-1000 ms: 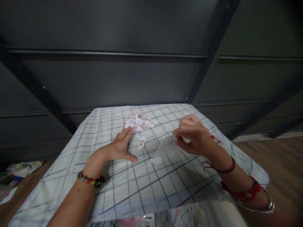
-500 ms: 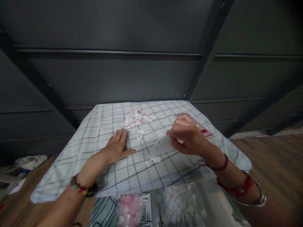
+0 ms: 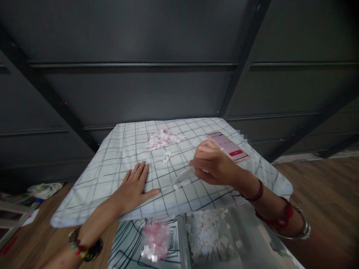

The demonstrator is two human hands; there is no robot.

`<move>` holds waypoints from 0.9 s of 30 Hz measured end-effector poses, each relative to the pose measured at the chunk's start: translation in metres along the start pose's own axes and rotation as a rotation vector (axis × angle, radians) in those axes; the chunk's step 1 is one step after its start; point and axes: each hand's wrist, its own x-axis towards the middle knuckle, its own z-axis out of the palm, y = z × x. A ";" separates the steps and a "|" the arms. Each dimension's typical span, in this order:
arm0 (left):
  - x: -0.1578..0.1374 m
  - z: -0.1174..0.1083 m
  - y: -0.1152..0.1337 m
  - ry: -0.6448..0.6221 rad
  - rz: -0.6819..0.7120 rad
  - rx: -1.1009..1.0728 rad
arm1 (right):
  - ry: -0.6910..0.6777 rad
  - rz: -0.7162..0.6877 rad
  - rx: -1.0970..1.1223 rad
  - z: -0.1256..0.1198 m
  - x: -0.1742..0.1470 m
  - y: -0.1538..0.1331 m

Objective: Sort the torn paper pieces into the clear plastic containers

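My left hand lies flat on the checked tablecloth, fingers stretched and thumb out to the right. Between the fingers of my right hand is a thin white card, tilted with its lower edge close to the cloth. It is seen nearly edge-on, so its face is mostly hidden. A few white paper scraps lie beside that lower edge. Farther back sits a loose pile of white and pink paper scraps, with a couple of small pieces nearer me.
A phone with a lit screen lies behind my right hand. Below the table's front edge are a clear plastic bin holding many paper bits and a clear bag of pink and white pieces. A dark panelled wall stands behind the table.
My left hand has slid slightly toward me. My right hand has shifted a little left, and the card has turned from showing its holed face to nearly edge-on. More of the phone shows.
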 end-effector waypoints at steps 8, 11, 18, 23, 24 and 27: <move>0.005 0.000 0.015 0.018 0.037 -0.004 | -0.017 -0.020 0.006 -0.011 -0.005 -0.010; 0.001 -0.002 0.022 -0.002 0.052 -0.022 | 0.013 -0.025 0.011 -0.015 -0.008 -0.013; -0.001 -0.002 0.040 0.004 0.096 -0.044 | -0.027 0.022 -0.011 -0.028 -0.026 -0.018; -0.002 -0.001 0.049 -0.019 0.110 -0.029 | -0.026 0.063 -0.020 -0.044 -0.044 -0.029; -0.003 0.000 0.051 -0.018 0.107 -0.025 | -0.027 0.079 -0.016 -0.047 -0.047 -0.031; -0.007 0.001 0.055 -0.008 0.105 -0.036 | -0.038 0.104 -0.005 -0.054 -0.055 -0.039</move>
